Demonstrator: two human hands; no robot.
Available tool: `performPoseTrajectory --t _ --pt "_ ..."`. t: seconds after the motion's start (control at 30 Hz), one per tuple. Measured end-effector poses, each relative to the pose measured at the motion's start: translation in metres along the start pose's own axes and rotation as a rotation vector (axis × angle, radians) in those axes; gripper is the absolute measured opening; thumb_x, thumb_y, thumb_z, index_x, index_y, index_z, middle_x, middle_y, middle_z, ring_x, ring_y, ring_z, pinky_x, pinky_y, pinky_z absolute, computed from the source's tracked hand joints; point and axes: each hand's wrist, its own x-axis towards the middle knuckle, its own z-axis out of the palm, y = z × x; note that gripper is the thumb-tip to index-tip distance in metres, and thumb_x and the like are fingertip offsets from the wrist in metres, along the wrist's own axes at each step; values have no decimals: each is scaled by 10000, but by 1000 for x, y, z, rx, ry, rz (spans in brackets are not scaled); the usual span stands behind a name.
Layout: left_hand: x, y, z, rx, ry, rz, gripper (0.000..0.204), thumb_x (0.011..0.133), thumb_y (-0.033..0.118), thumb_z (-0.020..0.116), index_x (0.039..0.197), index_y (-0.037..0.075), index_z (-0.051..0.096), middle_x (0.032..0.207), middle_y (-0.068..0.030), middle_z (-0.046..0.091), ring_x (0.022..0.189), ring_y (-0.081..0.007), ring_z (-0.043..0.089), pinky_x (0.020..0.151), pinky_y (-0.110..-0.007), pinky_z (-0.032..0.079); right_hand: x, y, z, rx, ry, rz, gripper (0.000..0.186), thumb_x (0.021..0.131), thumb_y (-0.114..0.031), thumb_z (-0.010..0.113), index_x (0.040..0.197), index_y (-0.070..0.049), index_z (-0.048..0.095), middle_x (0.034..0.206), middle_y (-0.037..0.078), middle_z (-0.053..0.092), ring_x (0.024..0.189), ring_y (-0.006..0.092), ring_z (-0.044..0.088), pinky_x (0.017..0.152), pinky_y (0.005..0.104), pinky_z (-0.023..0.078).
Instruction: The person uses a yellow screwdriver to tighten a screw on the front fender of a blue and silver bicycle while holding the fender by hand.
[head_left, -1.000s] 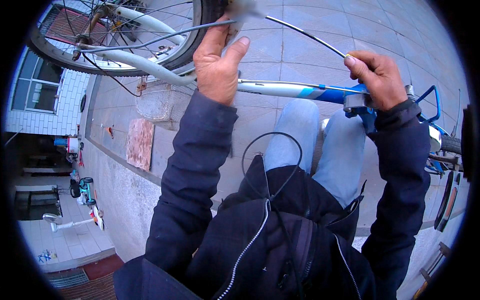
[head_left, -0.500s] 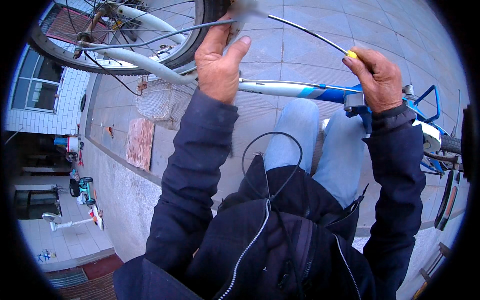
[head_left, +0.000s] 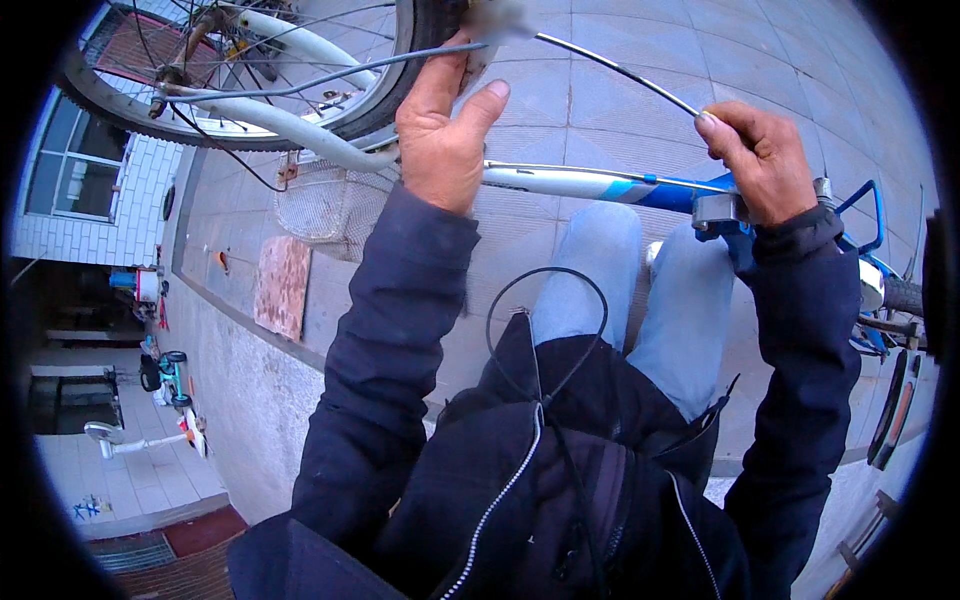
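Observation:
A bicycle lies across the view, its spoked wheel (head_left: 408,75) at upper left and its blue-and-white frame tube (head_left: 560,183) running right. My left hand (head_left: 440,150) is at the tyre's edge, beside the pale fork (head_left: 265,122). Its thumb stands apart, while the other fingers curl up behind a blurred patch that hides what they grip. In my right hand (head_left: 762,160) is a screwdriver (head_left: 620,72), its long metal shaft slanting up-left into that same blur. The handle is covered by my fingers, and the tip is hidden.
A wire basket (head_left: 340,205) sits below the fork. Beyond it lies a reddish board (head_left: 283,285) on the paving. A black cable loop (head_left: 490,330) hangs before my jacket. Against the building at left stand a white scooter (head_left: 140,440) and other items.
My right hand has shifted slightly right, and its fingers now cover the yellow part of the screwdriver handle that showed before. My left hand stays nearly in place.

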Motion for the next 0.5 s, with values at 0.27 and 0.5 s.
performPoseTrajectory --t 0.27,0.5 --pt "0 -1 -1 17 -6 24 478 769 44 605 1225 -19 474 1206 -164 527 1149 -241 478 1000 -333 322 -5 1 11 -333 314 -257 251 834 -291 615 929 -64 664 785 108 642 667 219 601 588 305 502" --pt "0 1 -1 34 1 12 482 773 56 605 1232 -11 473 1198 -162 532 1146 -243 480 999 -340 325 -2 -6 0 -41 30 26 281 858 -290 581 985 -49 652 813 124 639 744 231 602 642 300 499"
